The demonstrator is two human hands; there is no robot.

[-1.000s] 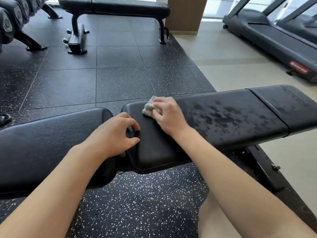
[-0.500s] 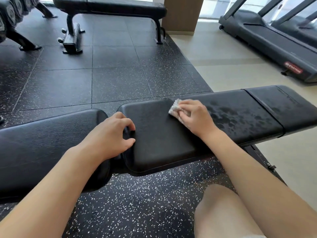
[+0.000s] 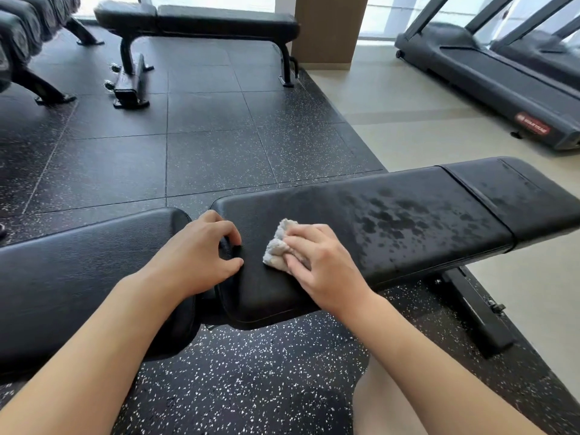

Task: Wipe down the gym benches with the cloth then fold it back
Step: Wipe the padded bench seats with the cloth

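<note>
Item: crumpled cloth on table pad, pinned under right hand, grip pressing it for wiping; left hand, grip curled holding pad's end, apparently bracing; wet blotches right, likely unwiped.

Matt black leather-like bench pad is blotched wet; nubby pale cloth; speckled rubbery floor.

Bright daylight was admitted through the tall glass windows at the top – overexposed to white. Soft sheen was cast on the black padded vinyl bench. Straight lines were bowed at the edges; slight blur was seen there.
</note>
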